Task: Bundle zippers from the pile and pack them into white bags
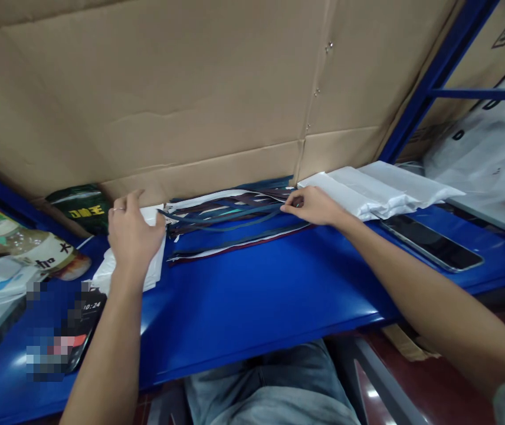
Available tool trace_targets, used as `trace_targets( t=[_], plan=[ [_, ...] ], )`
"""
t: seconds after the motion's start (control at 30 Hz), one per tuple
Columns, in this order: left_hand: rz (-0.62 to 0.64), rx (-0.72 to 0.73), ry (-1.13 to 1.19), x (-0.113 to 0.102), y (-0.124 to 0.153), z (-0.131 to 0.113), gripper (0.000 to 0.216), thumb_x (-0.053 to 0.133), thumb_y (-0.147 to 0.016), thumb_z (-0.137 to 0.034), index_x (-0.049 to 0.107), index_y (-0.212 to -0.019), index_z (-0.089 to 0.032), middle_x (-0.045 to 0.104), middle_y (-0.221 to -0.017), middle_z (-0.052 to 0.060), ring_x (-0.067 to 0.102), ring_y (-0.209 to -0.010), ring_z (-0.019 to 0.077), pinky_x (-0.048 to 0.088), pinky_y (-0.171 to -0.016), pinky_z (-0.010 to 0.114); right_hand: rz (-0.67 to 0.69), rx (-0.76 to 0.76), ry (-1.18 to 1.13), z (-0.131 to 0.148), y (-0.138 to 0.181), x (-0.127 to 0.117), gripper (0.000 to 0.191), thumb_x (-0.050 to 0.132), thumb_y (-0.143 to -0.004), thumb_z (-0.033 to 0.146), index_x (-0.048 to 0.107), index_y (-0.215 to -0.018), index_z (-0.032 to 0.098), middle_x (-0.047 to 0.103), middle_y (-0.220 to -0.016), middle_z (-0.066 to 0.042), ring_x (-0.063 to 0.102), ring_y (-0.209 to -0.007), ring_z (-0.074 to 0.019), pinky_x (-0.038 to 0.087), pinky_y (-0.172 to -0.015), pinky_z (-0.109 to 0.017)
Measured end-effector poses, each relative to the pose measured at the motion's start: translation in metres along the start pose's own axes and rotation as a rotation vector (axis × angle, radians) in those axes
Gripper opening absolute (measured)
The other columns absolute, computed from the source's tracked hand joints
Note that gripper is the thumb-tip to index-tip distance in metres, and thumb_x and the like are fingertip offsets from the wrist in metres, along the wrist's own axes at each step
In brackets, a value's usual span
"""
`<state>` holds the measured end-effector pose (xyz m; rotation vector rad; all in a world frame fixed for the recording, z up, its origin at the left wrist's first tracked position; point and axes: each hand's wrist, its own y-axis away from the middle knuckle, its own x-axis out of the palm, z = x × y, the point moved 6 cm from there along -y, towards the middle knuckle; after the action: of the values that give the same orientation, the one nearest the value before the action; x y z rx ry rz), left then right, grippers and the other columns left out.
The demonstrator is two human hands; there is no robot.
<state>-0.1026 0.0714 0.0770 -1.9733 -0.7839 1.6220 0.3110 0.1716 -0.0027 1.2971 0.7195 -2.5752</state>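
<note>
Long narrow strips (230,203) in dark blue, white and maroon lie in a loose layer on the blue table, by the cardboard wall. My right hand (317,205) is closed in a pinch at the right end of a dark blue strip (243,215), which sags slightly and runs left across the layer. At that strip's left end is my left hand (134,233), fingers spread over some white flat packets (155,260); its thumb is close to the strip end, and I cannot tell whether they touch. A few more strips (235,246) lie separately, nearer to me.
White plastic packets (371,189) lie at the back right, with a dark phone (432,241) before them. On the left are a drink bottle (53,251), a green pouch (79,208) and another phone (87,321). Cardboard (168,88) and a blue frame (438,82) enclose the table (235,313).
</note>
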Motion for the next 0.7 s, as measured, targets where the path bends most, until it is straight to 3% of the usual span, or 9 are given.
trace_targets(
  t=[0.1,0.2,0.3,0.4,0.5,0.7],
  plan=[
    [0.006,0.118,0.058,0.013,0.013,-0.038,0.043,0.069,-0.092,-0.038,0.059,-0.130,-0.019,0.063,-0.130,0.018,0.058,-0.126,0.0375,0.048,-0.108,0.051,0.024,-0.073,-0.144,0.020,0.004,0.012,0.018,0.065,-0.093,0.035,0.080,-0.093,0.025,0.082,-0.094,-0.003,0.075,-0.083,-0.0235,0.055,-0.078,-0.035],
    [0.154,0.237,0.166,0.032,0.032,-0.078,0.020,0.064,-0.099,-0.039,0.062,-0.108,-0.021,0.069,-0.113,0.012,0.066,-0.107,0.0290,0.053,-0.096,0.042,0.013,-0.131,-0.216,0.043,0.009,0.020,0.015,0.066,-0.093,0.033,0.079,-0.095,0.026,0.081,-0.093,-0.002,0.075,-0.083,-0.0232,0.058,-0.080,-0.036],
    [0.370,0.312,0.245,0.050,0.053,-0.108,0.018,0.062,-0.102,-0.041,0.064,-0.100,-0.023,0.073,-0.094,0.005,0.069,-0.085,0.0223,0.053,-0.079,0.035,0.002,-0.193,-0.276,0.066,0.016,0.027,0.012,0.068,-0.093,0.033,0.076,-0.098,0.026,0.081,-0.096,-0.002,0.076,-0.088,-0.0232,0.060,-0.087,-0.038],
    [0.509,0.365,0.265,0.061,0.069,-0.124,0.021,0.060,-0.103,-0.044,0.069,-0.099,-0.025,0.076,-0.091,0.002,0.071,-0.082,0.0214,0.050,-0.072,0.033,0.029,-0.193,-0.368,0.082,0.022,0.036,0.014,0.069,-0.093,0.032,0.073,-0.105,0.025,0.081,-0.098,-0.003,0.077,-0.090,-0.0234,0.062,-0.089,-0.039],
    [0.524,0.435,0.198,0.067,0.076,-0.130,0.025,0.055,-0.107,-0.044,0.072,-0.103,-0.025,0.078,-0.100,0.003,0.074,-0.088,0.0234,0.050,-0.072,0.034,0.080,-0.191,-0.445,0.094,0.026,0.047,0.014,0.069,-0.094,0.032,0.072,-0.105,0.025,0.081,-0.098,-0.003,0.078,-0.090,-0.0235,0.063,-0.089,-0.039],
    [0.438,0.570,0.062,0.061,0.077,-0.136,0.032,0.045,-0.111,-0.035,0.074,-0.112,-0.021,0.079,-0.108,0.008,0.075,-0.094,0.0252,0.052,-0.082,0.037,0.107,-0.162,-0.533,0.101,0.029,0.052,0.013,0.071,-0.093,0.032,0.076,-0.102,0.025,0.082,-0.101,-0.003,0.079,-0.094,-0.0244,0.063,-0.088,-0.038]
  ],
)
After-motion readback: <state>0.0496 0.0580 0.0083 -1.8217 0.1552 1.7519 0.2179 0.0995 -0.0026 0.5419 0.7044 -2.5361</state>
